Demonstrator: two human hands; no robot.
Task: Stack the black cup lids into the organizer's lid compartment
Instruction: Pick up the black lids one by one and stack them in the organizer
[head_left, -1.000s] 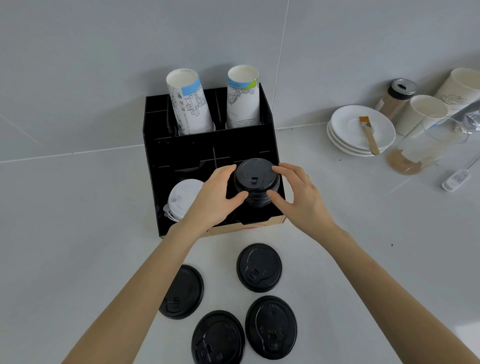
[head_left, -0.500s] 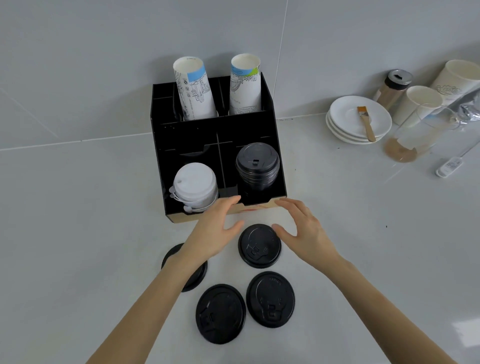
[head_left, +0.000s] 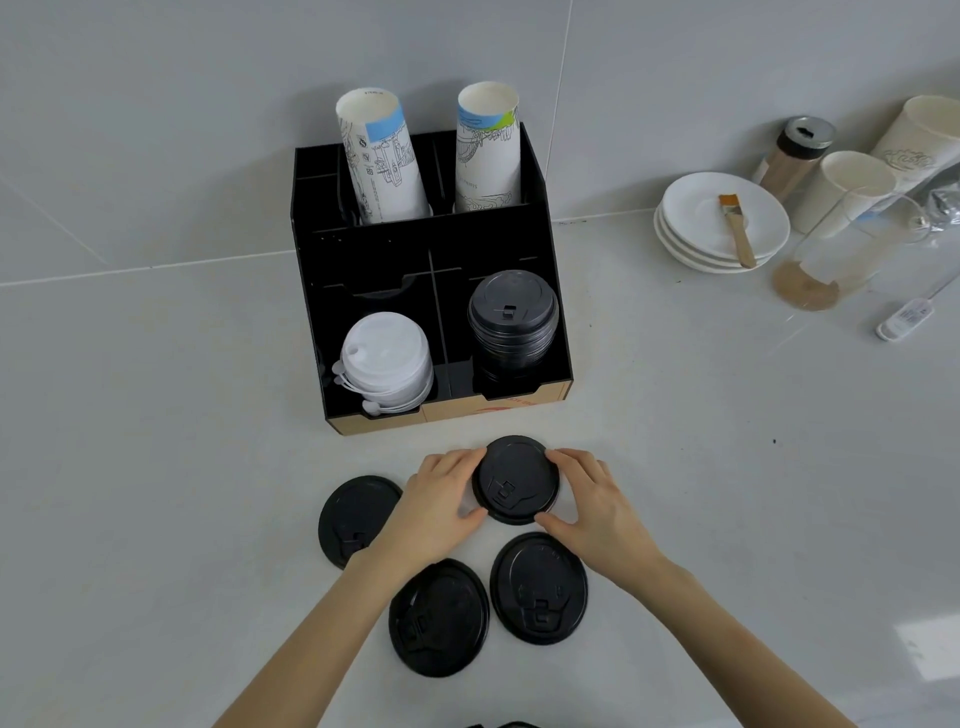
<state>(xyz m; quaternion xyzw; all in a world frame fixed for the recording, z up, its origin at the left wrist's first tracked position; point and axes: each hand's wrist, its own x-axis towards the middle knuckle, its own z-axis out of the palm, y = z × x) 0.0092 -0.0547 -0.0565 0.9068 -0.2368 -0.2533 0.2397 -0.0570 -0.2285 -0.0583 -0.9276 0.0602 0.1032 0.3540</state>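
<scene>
The black organizer (head_left: 561, 332) stands against the wall. Its front right compartment holds a stack of black lids (head_left: 512, 322); the front left one holds a stack of white lids (head_left: 387, 361). Several loose black lids lie on the counter in front. The nearest to the organizer, a black lid (head_left: 515, 479), rests flat between my hands: my left hand (head_left: 439, 501) touches its left rim, my right hand (head_left: 597, 501) its right rim, fingers curled around the edge. Other lids lie at the left (head_left: 353, 517), lower middle (head_left: 439, 618) and lower right (head_left: 538, 587).
Two stacks of paper cups (head_left: 382, 156) (head_left: 488, 148) stand in the organizer's back compartments. To the right are stacked white saucers (head_left: 685, 208) with a small brush (head_left: 736, 228), a shaker jar (head_left: 795, 156), white paper cups (head_left: 841, 189), a clear glass (head_left: 831, 254) and a small white device (head_left: 904, 319).
My hands left the lid stack in the organizer, came back toward me over the counter and closed around the rim of the nearest loose black lid.
</scene>
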